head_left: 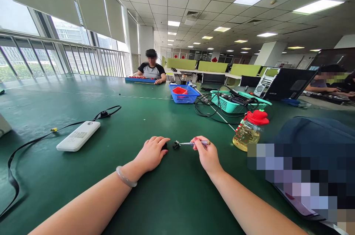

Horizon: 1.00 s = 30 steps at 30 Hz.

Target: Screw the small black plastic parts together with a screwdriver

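My right hand [205, 153] pinches a screwdriver [191, 143] with a clear, purplish handle, held almost level and pointing left. Its metal tip meets a small black part [176, 145] with bright metal bits, just above the green tabletop [177, 198]. Left of that part, my left hand [152, 153] rests low over the table with fingers curved round a small black piece [165, 147]. Most of this piece is hidden under the fingers, so its kind does not show. A pale bangle [126, 177] circles my left wrist.
A white power bank [79, 136] and a black strap [36, 140] lie left. At right stand a red-lidded bottle [248, 131] and a dark bag [316, 131]. Farther back are a blue basket [184, 98], a green basket of cables [235, 107] and a seated person [151, 68].
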Each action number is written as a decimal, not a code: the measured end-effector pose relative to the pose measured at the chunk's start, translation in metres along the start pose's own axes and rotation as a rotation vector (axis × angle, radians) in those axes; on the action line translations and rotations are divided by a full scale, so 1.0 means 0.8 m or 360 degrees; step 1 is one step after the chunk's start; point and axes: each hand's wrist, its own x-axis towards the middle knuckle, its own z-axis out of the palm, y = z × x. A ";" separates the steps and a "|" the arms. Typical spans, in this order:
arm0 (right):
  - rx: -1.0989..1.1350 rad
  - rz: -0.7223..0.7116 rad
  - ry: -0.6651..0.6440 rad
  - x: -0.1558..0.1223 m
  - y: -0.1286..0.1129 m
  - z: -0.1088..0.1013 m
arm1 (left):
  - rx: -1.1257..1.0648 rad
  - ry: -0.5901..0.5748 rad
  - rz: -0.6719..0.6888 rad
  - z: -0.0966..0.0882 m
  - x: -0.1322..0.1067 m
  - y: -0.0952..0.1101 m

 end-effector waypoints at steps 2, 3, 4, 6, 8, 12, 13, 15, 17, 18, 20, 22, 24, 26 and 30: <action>0.0051 -0.0008 -0.0078 -0.002 -0.004 0.001 | -0.0007 0.0009 -0.0034 -0.001 0.000 -0.001; 0.0089 -0.0016 -0.0114 -0.004 -0.006 0.001 | -0.0016 0.0012 -0.0038 -0.002 0.000 -0.001; 0.0131 -0.0024 -0.0139 -0.005 -0.008 0.001 | -0.0030 0.0011 -0.0031 -0.002 0.000 -0.001; 0.0220 -0.0038 -0.0134 -0.006 -0.009 0.000 | -0.0062 -0.0004 0.0014 -0.002 -0.001 0.000; 0.0326 -0.0040 -0.0051 -0.004 -0.007 0.000 | -0.0082 -0.0032 0.0079 -0.002 -0.002 0.003; 0.0599 0.0033 0.0201 0.006 0.005 0.000 | -0.0088 -0.0086 0.0225 -0.001 -0.003 0.011; 0.0660 0.0079 0.0254 0.009 0.009 0.001 | -0.0091 -0.0096 0.0265 -0.002 -0.003 0.014; 0.0772 0.0178 0.0346 0.015 0.016 0.003 | -0.0107 -0.0113 0.0342 -0.003 -0.004 0.020; 0.0875 0.0281 0.0389 0.019 0.022 0.006 | -0.0133 -0.0134 0.0401 -0.005 -0.005 0.026; 0.0919 0.0318 0.0409 0.021 0.025 0.007 | -0.0147 -0.0144 0.0417 -0.006 -0.006 0.028; 0.0978 0.0367 0.0434 0.025 0.029 0.009 | -0.0167 -0.0163 0.0419 -0.007 -0.007 0.031; 0.0990 0.0381 0.0420 0.027 0.032 0.010 | -0.0188 -0.0174 0.0401 -0.006 -0.009 0.032; 0.0960 0.0377 0.0389 0.028 0.032 0.010 | -0.0212 -0.0176 0.0396 -0.005 -0.012 0.033; 0.0932 0.0374 0.0381 0.029 0.032 0.010 | -0.0228 -0.0172 0.0405 -0.004 -0.015 0.034; 0.0911 0.0371 0.0391 0.030 0.031 0.011 | -0.0214 -0.0155 0.0417 -0.002 -0.022 0.040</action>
